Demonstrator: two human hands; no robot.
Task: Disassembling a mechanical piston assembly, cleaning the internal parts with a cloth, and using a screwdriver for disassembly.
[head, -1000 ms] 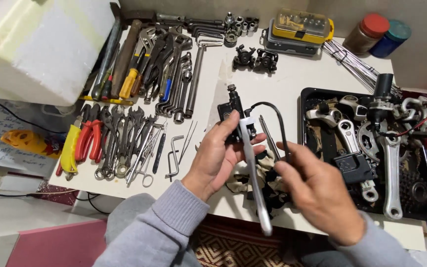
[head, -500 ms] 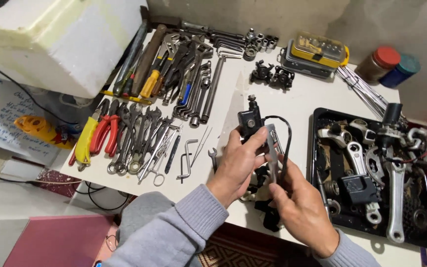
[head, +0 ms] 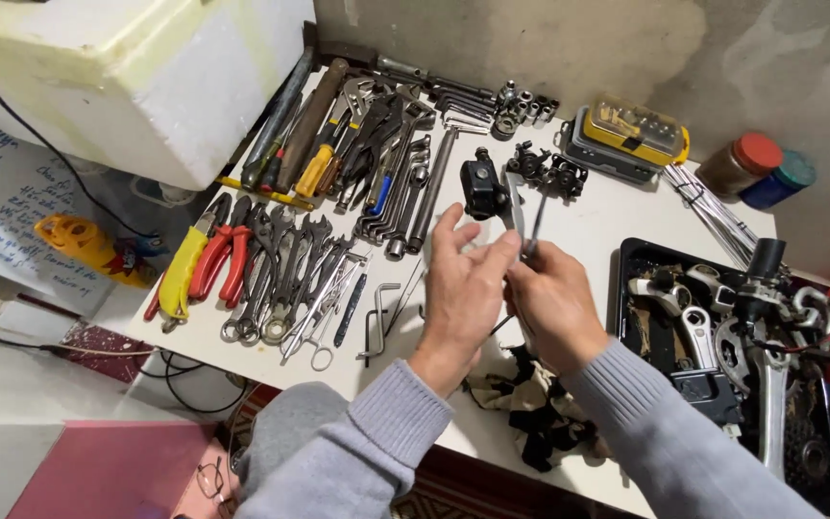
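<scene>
Lifted both hands higher over the table (head: 588,226) since half a second back, closer to the tool rows. Left hand (head: 465,288) and right hand (head: 554,303) pressed right together, fingertips meeting around the brake lever (head: 515,207). Pinched the silver blade between thumbs and fingers, so both clamped on it, blade pointing up and away. Black clamp body (head: 483,187) stuck out just past the left fingers, hanging above the tabletop rather than resting on it. Couldn't tell exactly which fingers carried the weight, too much overlap.

Spotted a dark rag (head: 535,408) lying under the wrists near the table edge. Left of the hands, rows of wrenches (head: 290,274), red and yellow pliers (head: 206,259), plus hex keys (head: 377,322) just beside the left wrist. Right of the hands, black tray (head: 631,264) stuffed with greasy cranks and spanners. Farther back, yellow bit case (head: 631,130) near the wall, sockets (head: 521,101) beside it, white foam box (head: 136,77) off to the left.
</scene>
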